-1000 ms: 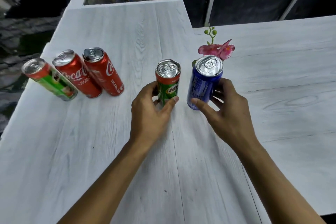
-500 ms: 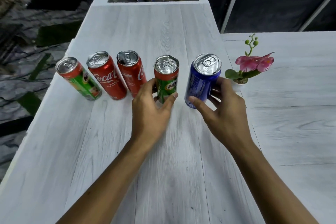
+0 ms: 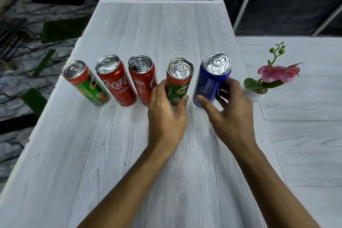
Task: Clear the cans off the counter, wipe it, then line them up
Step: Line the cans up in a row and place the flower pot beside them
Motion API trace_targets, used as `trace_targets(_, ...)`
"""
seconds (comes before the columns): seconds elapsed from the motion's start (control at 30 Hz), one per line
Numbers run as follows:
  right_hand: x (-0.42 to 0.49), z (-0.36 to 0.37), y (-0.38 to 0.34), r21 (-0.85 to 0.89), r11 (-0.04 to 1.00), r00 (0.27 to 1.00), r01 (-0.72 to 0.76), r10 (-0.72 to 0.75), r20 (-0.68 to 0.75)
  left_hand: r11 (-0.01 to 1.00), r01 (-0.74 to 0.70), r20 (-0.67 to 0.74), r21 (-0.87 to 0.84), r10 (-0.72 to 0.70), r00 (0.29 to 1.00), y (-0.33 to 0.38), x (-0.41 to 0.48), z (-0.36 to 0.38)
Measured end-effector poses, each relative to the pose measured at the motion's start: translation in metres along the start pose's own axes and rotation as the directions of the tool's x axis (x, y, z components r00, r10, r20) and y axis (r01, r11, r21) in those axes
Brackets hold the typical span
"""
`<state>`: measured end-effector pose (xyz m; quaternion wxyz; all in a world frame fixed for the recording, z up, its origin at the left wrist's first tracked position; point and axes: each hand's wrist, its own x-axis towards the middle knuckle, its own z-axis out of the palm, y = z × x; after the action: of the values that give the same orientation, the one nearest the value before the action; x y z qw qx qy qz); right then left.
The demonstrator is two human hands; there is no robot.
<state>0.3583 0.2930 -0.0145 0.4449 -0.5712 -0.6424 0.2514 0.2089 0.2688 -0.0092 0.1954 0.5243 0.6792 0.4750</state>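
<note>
white wood-grain counter (image 3: pixel 129 153), two red cans (image 3: pixel 118 83), two green-and-red cans (image 3: pixel 87 83), blue can (image 3: pixel 209 83), pink flower (image 3: pixel 277 73)

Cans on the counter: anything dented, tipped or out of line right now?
All five stand in one row, nothing spilled. Top rims look bent out of round on the left Coca-Cola can, the right Coca-Cola can and the Milo can in the left hand. The blue can in the right hand looks sound.
</note>
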Motion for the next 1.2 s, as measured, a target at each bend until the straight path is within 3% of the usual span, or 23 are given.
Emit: trace_targets(1.2,0.013,0.021,0.02,-0.007,1.0,0.999,-0.028,0.028,0.021,0.987,0.146,-0.094,-0.07,-0.153,0.984,-0.005,0.011,0.035)
